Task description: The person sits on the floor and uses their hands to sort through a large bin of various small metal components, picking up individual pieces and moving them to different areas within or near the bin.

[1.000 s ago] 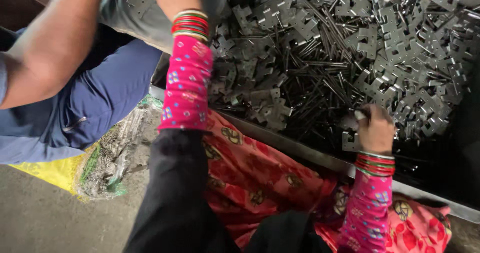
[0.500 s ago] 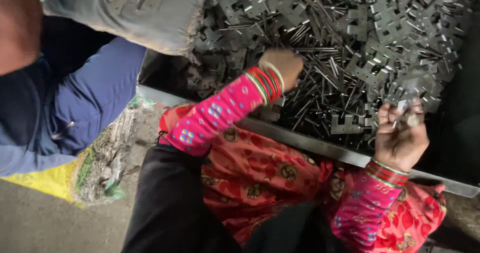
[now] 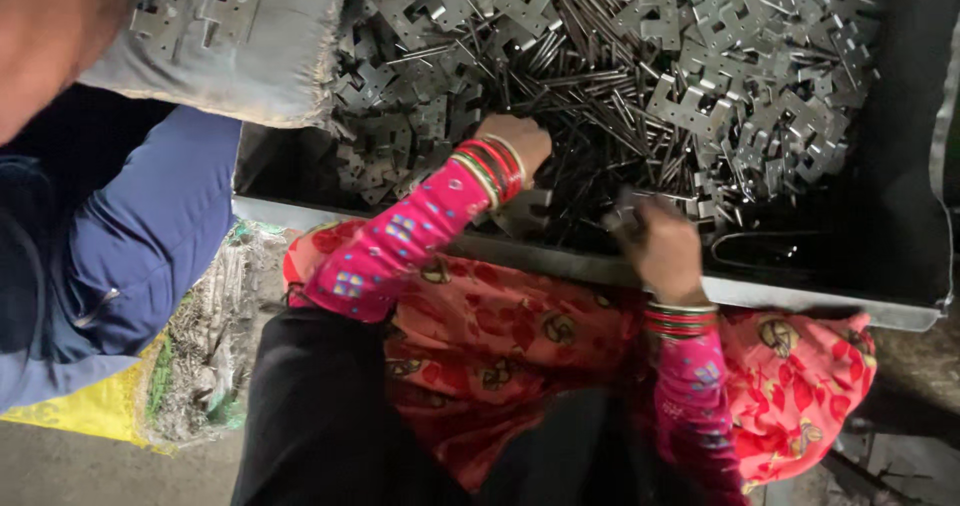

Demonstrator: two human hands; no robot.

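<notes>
A dark metal tray holds a heap of thin steel rods and several notched flat metal plates. My left hand, in a pink patterned sleeve with red bangles, reaches into the rods near the tray's front; its fingers are buried among the pieces. My right hand is by the tray's near rim, curled around a small grey metal plate.
A co-worker in blue clothing sits close on my left. A grey sack with metal plates on top lies over the tray's left end. A yellow and white woven bag lies on the floor.
My left hand has drawn back along the rods toward the tray's front. My right hand has dropped lower and leftward to the near rim, still holding a plate.
</notes>
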